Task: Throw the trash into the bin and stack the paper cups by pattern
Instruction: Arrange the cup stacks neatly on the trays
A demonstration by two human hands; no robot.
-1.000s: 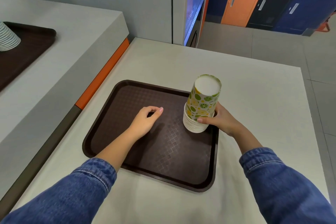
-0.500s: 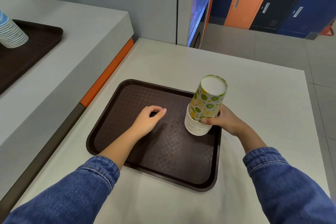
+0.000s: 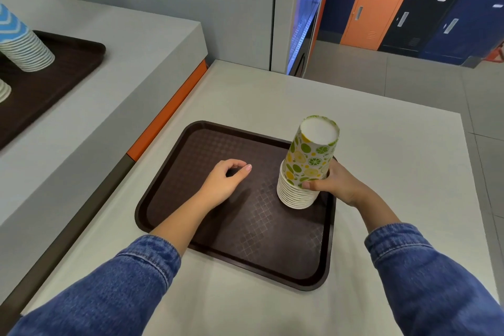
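A stack of upside-down paper cups with a lemon-and-lime pattern [image 3: 309, 161] stands on the right part of a dark brown tray [image 3: 218, 251]. My right hand [image 3: 334, 184] grips the stack low on its right side, thumb across the front. My left hand [image 3: 225, 181] rests on the middle of the tray, fingers loosely curled, holding nothing. On the raised counter at the left stands a second stack of inverted cups with a blue zigzag pattern [image 3: 20, 41] on another brown tray [image 3: 68, 63]. The edge of a third cup stack [image 3: 4, 93] shows at the frame's left border.
The tray lies on a grey table [image 3: 381, 172] that drops off to tiled floor on the right. A higher grey counter [image 3: 122, 43] with an orange strip [image 3: 169, 109] borders the table on the left. Coloured lockers [image 3: 409, 8] stand far behind.
The view has shifted slightly rightward, bringing more of the blue-patterned stack into sight. Both hands and the lemon-patterned stack keep their places on the tray.
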